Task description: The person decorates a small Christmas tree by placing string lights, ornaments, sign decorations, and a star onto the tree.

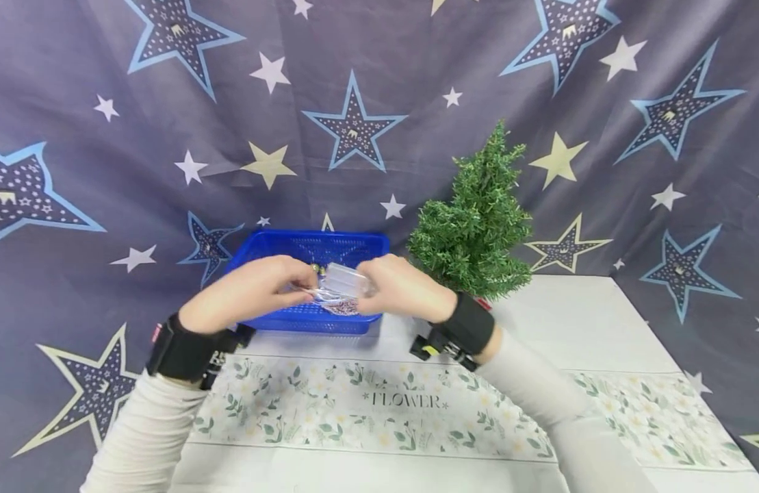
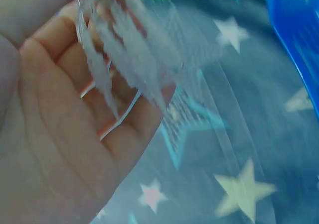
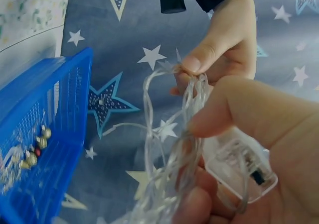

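Over the blue basket (image 1: 311, 327), both hands hold a bundle of clear string lights (image 3: 169, 176). My right hand (image 1: 406, 289) grips the gathered wire between thumb and fingers. A transparent battery box (image 3: 244, 171) with a small black switch lies against that palm. Part of the same wire is pinched by the thumb and fingertips of my left hand (image 1: 256, 293), just left of the right one. In the left wrist view, blurred clear strands (image 2: 129, 50) hang in front of the left hand's curled fingers.
Gold and red baubles (image 3: 32, 157) and some pinkish beads (image 1: 341, 308) lie in the basket. A small green artificial Christmas tree (image 1: 474, 226) stands to the right. The white table (image 1: 558, 322) has a floral band; a star-patterned cloth (image 1: 354, 41) hangs behind.
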`<state>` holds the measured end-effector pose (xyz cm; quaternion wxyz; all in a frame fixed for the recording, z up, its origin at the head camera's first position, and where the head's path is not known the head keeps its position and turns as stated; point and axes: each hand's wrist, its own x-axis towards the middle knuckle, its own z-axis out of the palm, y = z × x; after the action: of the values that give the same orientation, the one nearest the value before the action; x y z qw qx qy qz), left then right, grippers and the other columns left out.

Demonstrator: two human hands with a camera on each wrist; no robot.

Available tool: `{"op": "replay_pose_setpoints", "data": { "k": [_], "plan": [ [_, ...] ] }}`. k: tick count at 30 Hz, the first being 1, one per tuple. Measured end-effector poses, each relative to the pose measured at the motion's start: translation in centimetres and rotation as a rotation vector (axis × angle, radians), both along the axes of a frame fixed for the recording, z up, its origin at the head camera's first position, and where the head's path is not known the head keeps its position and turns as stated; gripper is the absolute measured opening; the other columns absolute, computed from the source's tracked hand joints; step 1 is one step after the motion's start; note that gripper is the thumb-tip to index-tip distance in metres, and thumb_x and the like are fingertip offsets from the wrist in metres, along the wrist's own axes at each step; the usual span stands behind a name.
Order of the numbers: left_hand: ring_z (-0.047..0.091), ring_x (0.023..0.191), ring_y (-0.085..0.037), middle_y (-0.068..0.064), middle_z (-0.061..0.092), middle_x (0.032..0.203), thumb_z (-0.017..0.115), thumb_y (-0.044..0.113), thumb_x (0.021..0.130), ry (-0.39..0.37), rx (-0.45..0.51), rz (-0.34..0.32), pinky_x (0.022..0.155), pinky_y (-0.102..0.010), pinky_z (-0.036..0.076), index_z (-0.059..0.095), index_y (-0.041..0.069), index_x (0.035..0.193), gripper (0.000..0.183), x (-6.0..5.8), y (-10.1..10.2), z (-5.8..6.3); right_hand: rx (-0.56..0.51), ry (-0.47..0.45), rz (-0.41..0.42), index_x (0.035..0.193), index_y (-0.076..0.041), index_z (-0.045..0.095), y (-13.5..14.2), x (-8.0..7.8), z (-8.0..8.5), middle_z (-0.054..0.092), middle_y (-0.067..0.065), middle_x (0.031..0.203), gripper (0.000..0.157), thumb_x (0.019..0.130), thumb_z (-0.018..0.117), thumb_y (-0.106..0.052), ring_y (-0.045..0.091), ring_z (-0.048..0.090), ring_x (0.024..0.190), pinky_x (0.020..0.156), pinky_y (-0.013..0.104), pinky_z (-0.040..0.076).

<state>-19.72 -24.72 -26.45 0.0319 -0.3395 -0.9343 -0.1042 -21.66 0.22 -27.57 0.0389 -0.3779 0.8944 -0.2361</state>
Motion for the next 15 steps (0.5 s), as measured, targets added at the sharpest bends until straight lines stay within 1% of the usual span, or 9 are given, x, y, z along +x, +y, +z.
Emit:
{"op": "replay_pose_setpoints", "data": {
  "k": [2,4,6,8,10,11,15],
  "plan": [
    [0.058,0.082,-0.005,0.012,0.066,0.087,0.069,0.027,0.09,0.074,0.003,-0.028,0.077,-0.028,0.051,0.069,0.023,0.091,0.004,1.0,1.8,-0.8,-0.01,0.019,-0.012,0.083,-0.018,0.057,1.9,1.0,-0.8,0.051,-0.009,0.064,0.013,0.078,0.07,-0.019,0.005,0.041,0.052,0.049,0.019,0.037],
    [0.061,0.084,-0.005,0.012,0.068,0.09,0.07,0.028,0.088,0.132,0.014,-0.055,0.078,-0.029,0.053,0.069,0.024,0.094,0.007,1.8,3.4,-1.9,-0.011,0.038,-0.029,0.083,-0.018,0.058,3.6,1.8,-1.9,0.053,-0.009,0.065,0.012,0.077,0.069,-0.019,0.004,0.041,0.052,0.049,0.019,0.038],
    [0.062,0.085,-0.006,0.011,0.069,0.091,0.07,0.028,0.088,0.165,0.032,-0.08,0.079,-0.029,0.054,0.069,0.024,0.094,0.007,2.4,5.0,-3.1,-0.014,0.038,-0.043,0.082,-0.018,0.058,5.2,2.5,-3.2,0.052,-0.009,0.064,0.011,0.076,0.068,-0.017,0.004,0.041,0.051,0.048,0.019,0.037],
    [0.063,0.084,-0.006,0.01,0.07,0.091,0.071,0.027,0.087,0.182,0.045,-0.094,0.078,-0.028,0.055,0.068,0.024,0.093,0.007,2.6,6.3,-4.8,-0.011,0.03,-0.06,0.079,-0.018,0.057,6.4,3.0,-4.7,0.051,-0.01,0.062,0.011,0.075,0.067,-0.016,0.003,0.04,0.05,0.047,0.018,0.037],
    [0.064,0.084,-0.007,0.009,0.071,0.091,0.071,0.027,0.087,0.173,0.048,-0.104,0.077,-0.027,0.055,0.068,0.023,0.093,0.008,2.8,7.4,-6.6,-0.006,0.0,-0.078,0.076,-0.016,0.054,7.6,3.5,-6.2,0.048,-0.01,0.061,0.013,0.075,0.067,-0.015,0.002,0.038,0.049,0.046,0.017,0.035],
    [0.064,0.083,-0.007,0.008,0.071,0.09,0.071,0.027,0.087,0.153,0.049,-0.106,0.077,-0.027,0.055,0.067,0.023,0.093,0.008,2.8,8.0,-7.5,-0.003,-0.016,-0.085,0.076,-0.016,0.054,8.1,3.7,-7.0,0.046,-0.01,0.06,0.014,0.075,0.067,-0.015,0.003,0.037,0.049,0.046,0.017,0.034],
    [0.065,0.082,-0.007,0.007,0.072,0.089,0.069,0.025,0.087,0.031,0.048,-0.123,0.077,-0.026,0.055,0.068,0.021,0.092,0.007,3.3,10.0,-11.3,0.026,-0.099,-0.102,0.076,-0.014,0.054,9.8,4.6,-10.5,0.043,-0.011,0.058,0.014,0.074,0.068,-0.013,0.002,0.035,0.047,0.044,0.016,0.031]
  ]
}}
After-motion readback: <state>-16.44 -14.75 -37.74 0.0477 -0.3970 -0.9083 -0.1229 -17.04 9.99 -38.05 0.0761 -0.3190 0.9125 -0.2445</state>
